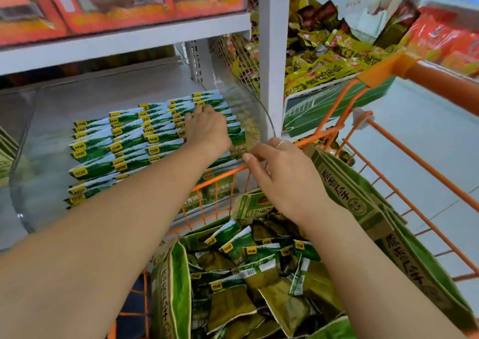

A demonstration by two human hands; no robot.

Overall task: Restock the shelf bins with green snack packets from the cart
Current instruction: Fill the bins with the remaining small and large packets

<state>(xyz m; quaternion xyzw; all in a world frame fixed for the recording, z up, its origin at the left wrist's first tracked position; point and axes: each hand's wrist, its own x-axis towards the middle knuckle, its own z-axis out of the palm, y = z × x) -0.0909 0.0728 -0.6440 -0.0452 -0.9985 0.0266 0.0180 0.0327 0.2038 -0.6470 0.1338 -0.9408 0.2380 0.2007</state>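
Green snack packets (pixel 129 141) with yellow logos stand in overlapping rows inside a clear plastic shelf bin (pixel 255 110). My left hand (pixel 207 129) reaches into the bin and lies flat on the right-hand row, fingers spread on the packets. My right hand (pixel 280 173) hovers at the bin's front right corner, fingertips pinching the lower edge of a green packet (pixel 239 141) in that row. Below, an open green carton (pixel 171 284) in the orange cart (pixel 404 196) holds several loose green packets (pixel 248 274).
A white shelf upright (pixel 274 53) stands just right of the bin. Beyond it, yellow-and-red snack bags (pixel 331 53) fill a neighbouring bin. Orange boxes (pixel 124 2) line the shelf above. The cart handle (pixel 440 79) crosses at the right over pale floor.
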